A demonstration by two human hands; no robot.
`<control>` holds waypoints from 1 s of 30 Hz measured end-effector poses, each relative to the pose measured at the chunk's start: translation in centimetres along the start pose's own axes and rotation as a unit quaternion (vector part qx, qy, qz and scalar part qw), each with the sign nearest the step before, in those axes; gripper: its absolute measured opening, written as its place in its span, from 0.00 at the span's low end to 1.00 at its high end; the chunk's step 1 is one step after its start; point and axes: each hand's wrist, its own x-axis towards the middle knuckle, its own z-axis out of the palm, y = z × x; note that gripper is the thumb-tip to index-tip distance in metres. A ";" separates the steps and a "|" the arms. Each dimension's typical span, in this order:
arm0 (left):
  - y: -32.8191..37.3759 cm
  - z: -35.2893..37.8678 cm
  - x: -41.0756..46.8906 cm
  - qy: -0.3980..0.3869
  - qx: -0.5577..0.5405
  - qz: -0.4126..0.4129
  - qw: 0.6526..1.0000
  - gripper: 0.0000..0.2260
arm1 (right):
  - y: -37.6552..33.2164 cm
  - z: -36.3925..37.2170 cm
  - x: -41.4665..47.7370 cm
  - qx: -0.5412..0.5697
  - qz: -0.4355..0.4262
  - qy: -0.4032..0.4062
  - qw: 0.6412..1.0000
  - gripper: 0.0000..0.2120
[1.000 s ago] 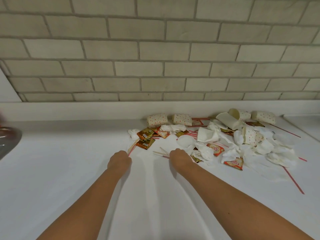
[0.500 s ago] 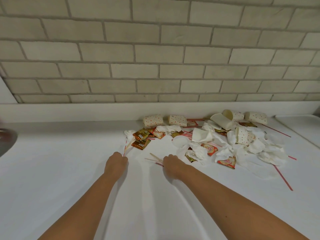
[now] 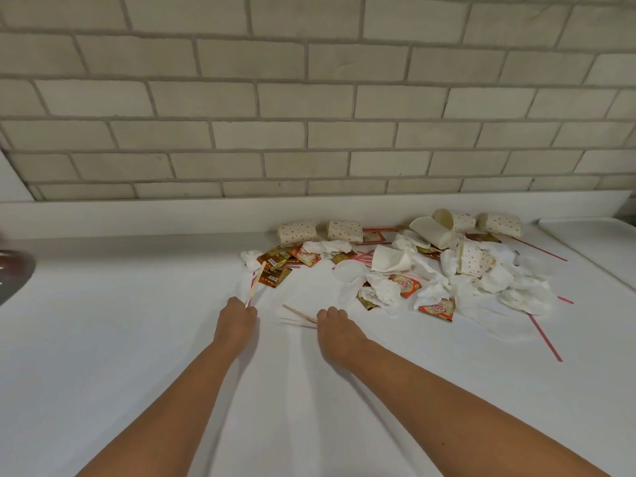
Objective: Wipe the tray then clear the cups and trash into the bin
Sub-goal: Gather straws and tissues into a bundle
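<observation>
A heap of trash [image 3: 430, 280] (crumpled napkins, orange and gold sachets, red straws) lies at centre right of the frame on a white counter [image 3: 120, 356]. Spotted paper cups [image 3: 296, 232] are tipped on their sides along its far edge.

At the heap's near left corner, the left hand [image 3: 236, 321] is clenched round a wooden stirrer [image 3: 257, 278] and a red-striped straw [image 3: 250, 296]. Both jut up out of the fist toward the sachets. A second ago that stirrer lay low against the counter; now it is lifted.

To the right, with a gap of bare counter between the two hands, the right hand [image 3: 335, 330] has its fingers curled over the near ends of some loose sticks [image 3: 298, 314]. These have slid with it a little away from the heap.

The clearing looks barely begun: only strays are in hand, and the cups and the heap lie untouched.

What looks like a white tray [image 3: 599, 246] shows at the right edge. No bin is visible. A dark round object [image 3: 13, 273] sits at the left edge, and a pale brick wall [image 3: 309, 98] fills the upper half.
</observation>
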 end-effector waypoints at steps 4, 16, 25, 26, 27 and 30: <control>0.7 0.7 -1.1 -0.004 -0.027 0.007 1.000 0.05 | 0.8 0.2 -1.2 0.019 0.007 0.014 1.000 0.20; 7.8 6.7 -5.6 -0.071 -0.006 0.103 0.992 0.13 | 8.6 -2.3 -5.4 0.274 0.091 -0.056 0.956 0.19; 16.3 16.4 -12.4 -0.209 -0.073 0.195 0.955 0.05 | 19.8 -1.6 -13.1 0.380 0.180 0.111 0.900 0.06; 17.5 17.7 -13.6 -0.228 -0.071 0.204 0.949 0.05 | 21.3 -1.4 -14.3 0.386 0.194 0.121 0.894 0.06; 18.5 18.9 -14.8 -0.247 -0.075 0.210 0.943 0.05 | 22.6 -1.1 -15.5 0.391 0.207 0.126 0.888 0.06; 21.4 22.2 -18.9 -0.314 -0.088 0.221 0.919 0.06 | 26.4 -0.4 -19.4 0.413 0.251 0.159 0.861 0.09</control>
